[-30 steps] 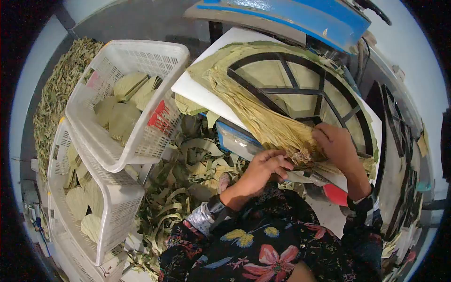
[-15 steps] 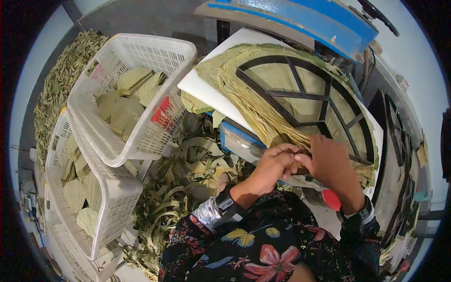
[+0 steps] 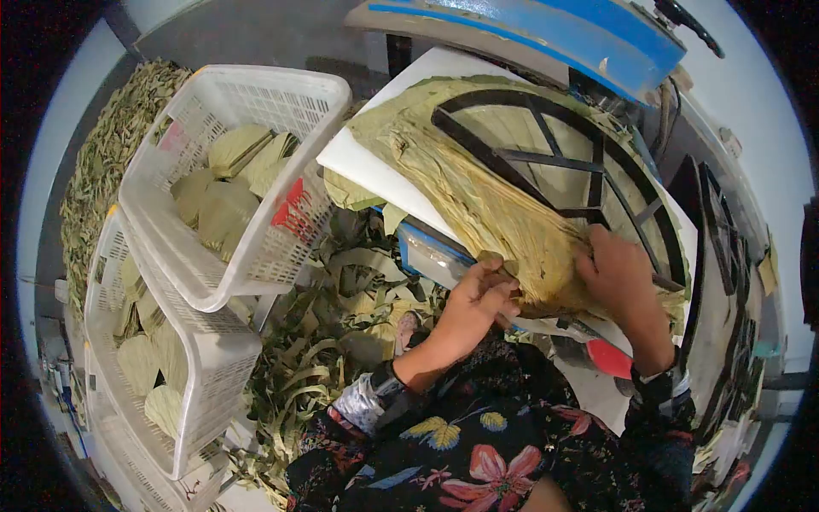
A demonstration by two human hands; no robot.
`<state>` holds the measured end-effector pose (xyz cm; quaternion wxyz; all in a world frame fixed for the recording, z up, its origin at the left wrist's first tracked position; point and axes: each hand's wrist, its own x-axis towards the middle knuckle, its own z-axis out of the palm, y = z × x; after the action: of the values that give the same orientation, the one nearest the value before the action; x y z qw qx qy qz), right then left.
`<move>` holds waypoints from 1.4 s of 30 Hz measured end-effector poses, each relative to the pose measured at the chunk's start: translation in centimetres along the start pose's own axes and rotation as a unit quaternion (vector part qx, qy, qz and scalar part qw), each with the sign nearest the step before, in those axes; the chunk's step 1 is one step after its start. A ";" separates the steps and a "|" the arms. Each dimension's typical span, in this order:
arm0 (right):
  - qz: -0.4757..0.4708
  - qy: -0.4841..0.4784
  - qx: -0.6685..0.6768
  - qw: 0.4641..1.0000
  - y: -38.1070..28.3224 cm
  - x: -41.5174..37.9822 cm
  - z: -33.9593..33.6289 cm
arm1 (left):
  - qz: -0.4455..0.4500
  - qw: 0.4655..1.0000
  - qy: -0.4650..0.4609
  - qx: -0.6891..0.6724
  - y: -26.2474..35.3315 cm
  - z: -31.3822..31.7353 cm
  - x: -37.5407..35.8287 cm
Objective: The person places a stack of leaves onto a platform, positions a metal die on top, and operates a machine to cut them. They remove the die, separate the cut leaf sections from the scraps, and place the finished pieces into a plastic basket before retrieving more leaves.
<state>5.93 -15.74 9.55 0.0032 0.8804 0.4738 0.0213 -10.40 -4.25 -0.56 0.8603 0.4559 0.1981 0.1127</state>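
Note:
A large dried leaf (image 3: 503, 226), yellow-green and wrinkled, lies over the near-left part of a leaf stack on a white board (image 3: 375, 177). My left hand (image 3: 479, 300) pinches the near-left edge of this leaf. My right hand (image 3: 616, 271) has its fingers closed on the leaf's right side, beside the near part of a black metal frame (image 3: 593, 179). The curved frame with crossbars rests on top of the leaves. Between my hands the leaf is spread out and folded at its near edge.
White crates (image 3: 235, 286) with bundled cut leaves (image 3: 229, 209) stand at the left. Leaf scraps (image 3: 299, 375) cover the floor. A blue machine part (image 3: 546, 34) is beyond the board. More black frames (image 3: 717, 247) stand at the right.
My hands have moved apart, left hand to the left and right hand to the right. The leaf, bunched narrow before, is now spread wider between them.

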 end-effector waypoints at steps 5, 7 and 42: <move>-0.058 -0.011 -0.026 0.998 -0.5 -0.4 0.8 | 0.011 0.996 -0.022 -0.091 -0.7 0.0 0.0; -0.071 -0.033 -0.047 0.996 -1.7 -1.2 1.4 | 0.010 0.995 -0.034 -0.089 -0.1 0.2 -0.1; -0.048 0.081 -0.102 0.990 -4.2 0.1 3.2 | -0.142 0.976 -0.001 0.162 0.8 0.9 3.2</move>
<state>2.61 -13.35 6.29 0.0559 0.8470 0.5096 0.1407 -7.16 -3.28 -0.18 0.7823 0.5566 0.2761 -0.0449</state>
